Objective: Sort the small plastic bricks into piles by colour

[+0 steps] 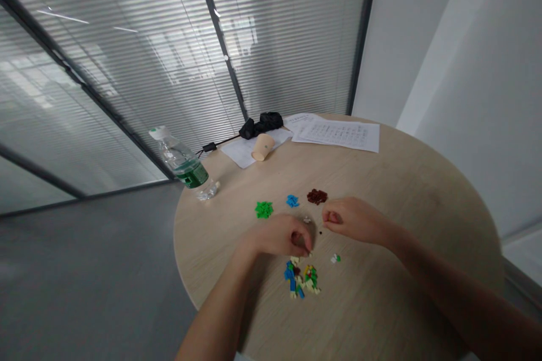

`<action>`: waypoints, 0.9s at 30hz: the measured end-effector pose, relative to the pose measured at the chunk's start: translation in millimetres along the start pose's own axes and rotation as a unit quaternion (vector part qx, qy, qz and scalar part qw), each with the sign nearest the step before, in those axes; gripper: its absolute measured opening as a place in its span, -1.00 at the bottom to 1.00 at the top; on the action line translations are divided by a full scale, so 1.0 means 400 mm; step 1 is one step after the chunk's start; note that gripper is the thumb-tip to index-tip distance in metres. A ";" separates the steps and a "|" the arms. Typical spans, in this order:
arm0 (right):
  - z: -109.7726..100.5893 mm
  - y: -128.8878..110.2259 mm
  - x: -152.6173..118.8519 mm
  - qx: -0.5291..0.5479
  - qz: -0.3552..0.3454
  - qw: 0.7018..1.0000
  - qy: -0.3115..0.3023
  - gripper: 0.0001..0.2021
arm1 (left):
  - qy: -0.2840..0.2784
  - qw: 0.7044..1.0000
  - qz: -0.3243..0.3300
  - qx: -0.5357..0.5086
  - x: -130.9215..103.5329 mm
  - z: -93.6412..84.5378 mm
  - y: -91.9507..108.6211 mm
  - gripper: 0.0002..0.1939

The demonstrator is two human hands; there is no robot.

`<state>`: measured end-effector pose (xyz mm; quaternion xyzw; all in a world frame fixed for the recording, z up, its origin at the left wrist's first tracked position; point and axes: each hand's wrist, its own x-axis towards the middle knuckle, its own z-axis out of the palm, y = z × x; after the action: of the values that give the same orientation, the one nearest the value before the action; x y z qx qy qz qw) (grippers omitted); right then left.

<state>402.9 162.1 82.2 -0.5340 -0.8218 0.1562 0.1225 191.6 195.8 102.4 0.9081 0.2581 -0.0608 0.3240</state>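
My left hand (pixel 283 235) is bent over the table with thumb and forefinger pinched together at a small tan brick (pixel 310 254). Just below it lies a mixed pile of small toy bricks (pixel 291 282) in blue, tan, green and red. My right hand (pixel 349 219) is closed, fingers curled, beside the dark brown brick pile (pixel 317 197); whatever is inside it is hidden. Between the hands lie a few white bricks (pixel 307 219) and a tiny black piece (pixel 320 232). White and green bricks (pixel 336 258) sit below my right hand.
Beyond my hands are a green brick pile (pixel 264 210) and a blue one (pixel 292 201). A clear bottle (pixel 192 174) stands at the table's left edge. Farther back, a paper cup (pixel 263 147) lies near a black bundle (pixel 266 123) and printed sheets (pixel 339 134).
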 end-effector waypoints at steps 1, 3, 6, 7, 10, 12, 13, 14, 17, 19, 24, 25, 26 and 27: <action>0.001 -0.002 0.000 0.005 -0.006 1.000 -0.001 -0.91 | -0.001 1.000 -0.001 0.007 0.002 0.002 0.002 -0.85; 0.001 -0.004 0.000 0.008 -0.011 1.000 0.000 -0.90 | 0.002 1.000 -0.003 0.016 0.004 0.004 0.004 -0.85; 0.002 -0.002 0.001 0.009 -0.011 1.000 0.003 -0.89 | 0.009 1.000 0.006 0.021 0.008 0.008 0.006 -0.86; 0.003 -0.001 0.001 0.009 -0.013 1.000 0.004 -0.89 | 0.009 1.000 0.015 0.020 0.010 0.011 0.006 -0.88; 0.003 -0.002 0.002 0.012 -0.016 1.000 -0.001 -0.89 | -0.002 0.999 0.038 0.018 0.018 0.019 0.006 -0.91; 0.001 -0.004 0.001 0.014 -0.014 1.000 -0.004 -0.88 | -0.001 0.999 0.031 0.016 0.020 0.021 0.004 -0.90; 0.000 -0.006 0.000 0.015 -0.013 1.000 -0.005 -0.88 | 0.004 1.000 0.020 0.014 0.019 0.018 0.003 -0.90; -0.002 -0.008 -0.001 0.015 -0.012 1.000 -0.005 -0.88 | 0.012 1.000 0.007 0.013 0.016 0.014 0.000 -0.89; -0.005 -0.014 -0.003 0.020 -0.016 1.000 -0.003 -0.88 | 0.058 0.997 -0.042 0.016 -0.005 -0.012 -0.016 -0.83; -0.006 -0.017 -0.004 0.029 -0.020 0.999 -0.007 -0.88 | 0.105 0.991 -0.081 0.025 -0.024 -0.034 -0.033 -0.80; -0.002 -0.016 -0.008 0.049 -0.044 0.997 -0.033 -0.87 | 0.144 0.976 -0.157 0.040 -0.055 -0.060 -0.074 -0.77; 0.000 -0.015 -0.008 0.050 -0.053 0.997 -0.040 -0.87 | 0.142 0.977 -0.157 0.040 -0.055 -0.060 -0.078 -0.77; 0.001 -0.015 -0.009 0.051 -0.062 0.996 -0.047 -0.88 | 0.138 0.978 -0.153 0.038 -0.055 -0.058 -0.081 -0.77; 0.002 -0.016 -0.009 0.052 -0.069 0.995 -0.052 -0.89 | 0.133 0.979 -0.149 0.035 -0.053 -0.056 -0.082 -0.78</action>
<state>398.8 156.2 83.6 -0.4599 -0.8527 0.2181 0.1176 155.3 222.2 107.6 0.8703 0.4288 0.0037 0.2423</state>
